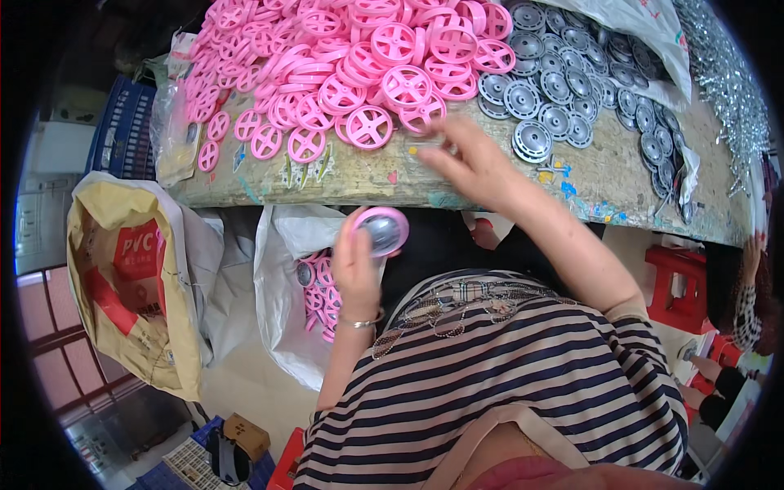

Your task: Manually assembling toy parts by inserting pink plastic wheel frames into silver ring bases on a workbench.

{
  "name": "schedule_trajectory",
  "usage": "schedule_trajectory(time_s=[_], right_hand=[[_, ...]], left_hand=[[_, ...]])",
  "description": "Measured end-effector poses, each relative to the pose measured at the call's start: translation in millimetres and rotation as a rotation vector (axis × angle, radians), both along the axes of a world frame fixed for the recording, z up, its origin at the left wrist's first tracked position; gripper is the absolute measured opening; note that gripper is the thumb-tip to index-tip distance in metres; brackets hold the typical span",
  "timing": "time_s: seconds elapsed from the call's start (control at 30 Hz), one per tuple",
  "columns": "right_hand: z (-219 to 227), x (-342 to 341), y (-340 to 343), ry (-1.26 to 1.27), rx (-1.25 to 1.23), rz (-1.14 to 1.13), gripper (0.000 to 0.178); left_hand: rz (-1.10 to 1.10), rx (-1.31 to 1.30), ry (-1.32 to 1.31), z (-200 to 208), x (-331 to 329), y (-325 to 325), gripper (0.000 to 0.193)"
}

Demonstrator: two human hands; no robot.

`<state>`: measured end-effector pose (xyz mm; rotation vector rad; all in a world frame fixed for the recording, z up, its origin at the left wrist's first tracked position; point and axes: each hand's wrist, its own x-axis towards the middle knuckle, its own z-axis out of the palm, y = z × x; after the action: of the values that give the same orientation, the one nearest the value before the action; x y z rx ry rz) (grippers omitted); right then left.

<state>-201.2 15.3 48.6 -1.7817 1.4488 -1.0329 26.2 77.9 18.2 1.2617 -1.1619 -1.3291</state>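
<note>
Below the bench (pixel 392 184), the left hand (pixel 353 269) grips one assembled wheel (pixel 381 231). The right hand (pixel 474 163) reaches toward the pink wheels (pixel 351 73), fingers loosely open, holding nothing I can see. It seems the next piece is being picked; this needs a clean pinch on one wheel.

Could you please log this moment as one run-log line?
left hand: holds pink wheel with grey cap | right hand: reaching over bench by pink pile | grey caps: heaped right
</note>
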Motion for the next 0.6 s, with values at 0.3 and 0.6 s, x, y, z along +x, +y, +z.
schedule_trajectory(time_s=[0.3, 0.6], right_hand=[[-13, 4, -83, 0.379, -0.275, -0.158, 0.071], [10, 15, -4, 0.244, -0.398, 0.101, 0.072]], left_hand=[[0.242, -0.08, -0.978, -42, 131, 37, 0.032], [-0.17, -0.196, 0.21, -4, -13, -22, 0.05]])
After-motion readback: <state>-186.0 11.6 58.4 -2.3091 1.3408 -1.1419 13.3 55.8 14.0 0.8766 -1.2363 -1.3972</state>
